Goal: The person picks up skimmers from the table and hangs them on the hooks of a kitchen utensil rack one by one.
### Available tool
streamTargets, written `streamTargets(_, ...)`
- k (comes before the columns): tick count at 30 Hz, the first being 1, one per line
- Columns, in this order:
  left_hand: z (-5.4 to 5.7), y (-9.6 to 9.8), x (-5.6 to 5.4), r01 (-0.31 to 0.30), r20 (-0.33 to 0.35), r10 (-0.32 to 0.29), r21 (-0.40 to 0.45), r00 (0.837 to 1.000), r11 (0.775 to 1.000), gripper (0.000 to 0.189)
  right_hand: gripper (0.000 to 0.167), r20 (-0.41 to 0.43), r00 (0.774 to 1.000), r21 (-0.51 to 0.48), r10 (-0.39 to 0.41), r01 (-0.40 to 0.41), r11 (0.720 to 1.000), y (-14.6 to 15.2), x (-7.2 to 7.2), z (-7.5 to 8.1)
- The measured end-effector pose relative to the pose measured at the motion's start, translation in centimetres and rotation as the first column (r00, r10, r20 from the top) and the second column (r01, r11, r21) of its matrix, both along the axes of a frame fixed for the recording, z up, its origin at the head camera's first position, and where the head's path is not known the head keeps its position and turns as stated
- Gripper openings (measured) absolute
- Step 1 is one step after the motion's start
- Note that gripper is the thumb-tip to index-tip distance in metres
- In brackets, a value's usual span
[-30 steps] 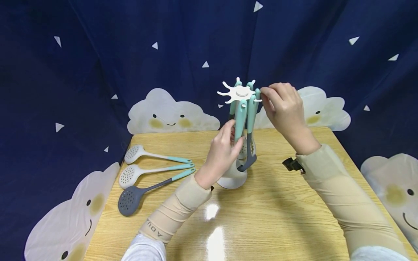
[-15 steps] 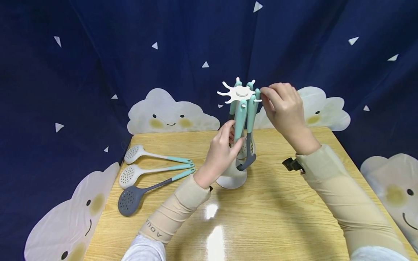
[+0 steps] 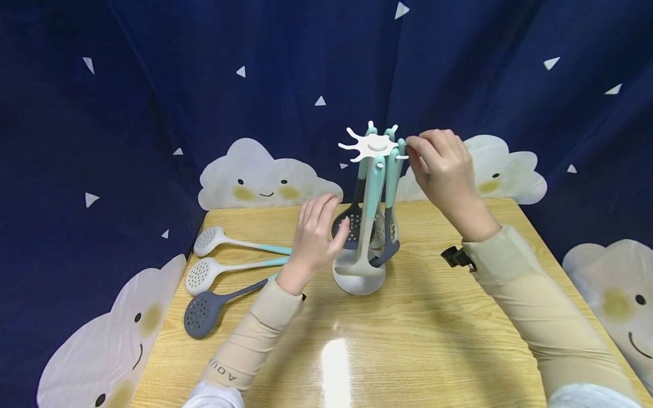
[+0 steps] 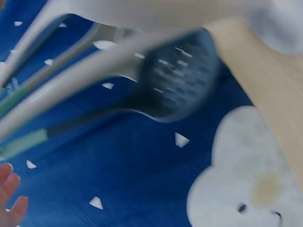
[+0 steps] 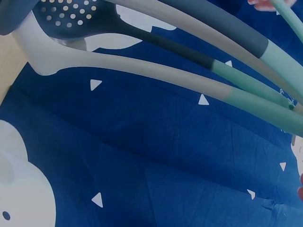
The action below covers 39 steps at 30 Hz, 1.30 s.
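A white utensil rack (image 3: 377, 144) with a round base and hooked arms stands on the table. From it hang several teal-handled utensils. A pale ladle (image 3: 370, 209) is in front, a dark one (image 3: 391, 246) to its right and a dark skimmer (image 3: 352, 229) behind. My right hand (image 3: 442, 173) pinches the tip of one rack arm beside a hung handle; the exact contact is small. My left hand (image 3: 316, 235) is in the air left of the rack, fingers fairly straight, holding nothing. At the left wrist view's lower left edge, its fingertips (image 4: 12, 191) show, apart from the utensils.
At the table's left lie two pale skimmers (image 3: 206, 241) and a dark skimmer (image 3: 202, 314), handles pointing right, partly behind my left hand. A dark blue curtain (image 3: 285, 45) with clouds and triangles hangs behind the wooden table (image 3: 408, 340).
My left hand has let go of the pale ladle and moved left and slightly down, uncovering the ladle and the dark skimmer. My right hand has stayed at the rack arm.
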<state>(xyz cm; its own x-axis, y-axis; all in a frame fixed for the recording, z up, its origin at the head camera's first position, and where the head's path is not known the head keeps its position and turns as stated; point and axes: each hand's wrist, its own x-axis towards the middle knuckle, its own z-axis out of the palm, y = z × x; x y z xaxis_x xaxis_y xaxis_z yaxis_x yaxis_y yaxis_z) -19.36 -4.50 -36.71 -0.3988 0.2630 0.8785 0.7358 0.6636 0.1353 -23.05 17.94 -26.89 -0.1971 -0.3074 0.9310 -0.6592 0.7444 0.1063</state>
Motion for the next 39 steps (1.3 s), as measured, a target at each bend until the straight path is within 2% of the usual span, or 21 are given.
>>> streamTargets(3, -1.2, -1.3, -0.3, -0.080, -0.048, 0.076, -0.090, 0.996, 0.993, 0.029, 0.009, -0.001, 1.000, 0.003, 0.001, -0.001, 1.000, 0.0, 0.0, 0.0)
streamTargets(6, -2.7, -2.6, -0.5, -0.126, -0.042, 0.121, -0.162, 0.992, 0.979, 0.029, 0.008, -0.009, 1.000, -0.002, -0.002, 0.002, 1.000, 0.0, -0.1, -0.1)
streamTargets(9, -4.6, -4.0, -0.8, -0.158, 0.021, 0.166, -0.221, 0.986, 0.962, 0.029, 0.008, -0.018, 1.000, -0.007, -0.003, 0.003, 1.000, 0.0, -0.1, -0.1)
streamTargets(12, -6.8, -5.3, -1.0, -0.190, 0.118, 0.234, -0.300, 0.965, 0.935, 0.030, 0.008, -0.020, 1.000, -0.006, -0.002, 0.001, 1.000, -0.1, -0.2, -0.2)
streamTargets(16, -9.7, -6.8, -1.0, -0.209, 0.243, 0.323, -0.399, 0.915, 0.893, 0.032, 0.008, -0.018, 1.000, -0.002, 0.002, -0.002, 1.000, -0.1, -0.2, -0.1)
streamTargets(21, -13.0, -8.2, -1.0, -0.201, 0.366, 0.403, -0.480, 0.839, 0.854, 0.039, 0.008, -0.016, 1.000, 0.006, 0.001, -0.001, 1.000, -0.1, -0.1, 0.0)
streamTargets(24, -14.5, -8.7, -1.1, -0.187, 0.436, 0.432, -0.499, 0.790, 0.846, 0.042, 0.008, -0.014, 1.000, 0.008, -0.002, 0.002, 1.000, -0.1, -0.1, 0.0)
streamTargets(28, -15.9, -9.3, -1.2, -0.171, 0.519, 0.450, -0.498, 0.727, 0.850, 0.043, 0.008, -0.012, 1.000, 0.005, -0.003, 0.003, 1.000, -0.1, -0.1, 0.0)
streamTargets(30, -16.4, -9.6, -1.2, -0.160, 0.553, 0.453, -0.497, 0.699, 0.853, 0.044, 0.008, -0.011, 1.000, 0.007, -0.003, 0.003, 1.000, -0.1, 0.0, 0.0)
streamTargets(31, -16.6, -9.7, -1.2, -0.154, 0.565, 0.450, -0.494, 0.691, 0.856, 0.045, 0.008, -0.010, 1.000, 0.007, -0.002, 0.002, 1.000, -0.1, 0.0, 0.0)
streamTargets(33, -17.0, -10.0, -1.1, -0.143, 0.582, 0.441, -0.486, 0.683, 0.862, 0.046, 0.008, -0.007, 1.000, 0.007, -0.001, 0.001, 1.000, -0.1, 0.0, 0.0)
streamTargets(37, -17.5, -10.4, -1.1, -0.144, 0.578, 0.428, -0.471, 0.695, 0.870, 0.047, 0.008, -0.007, 1.000, 0.001, 0.002, -0.002, 1.000, -0.1, 0.0, 0.0)
streamTargets(39, -17.7, -10.6, -1.1, -0.150, 0.575, 0.432, -0.472, 0.694, 0.869, 0.047, 0.007, -0.007, 1.000, -0.001, 0.002, -0.002, 1.000, -0.1, 0.0, 0.0)
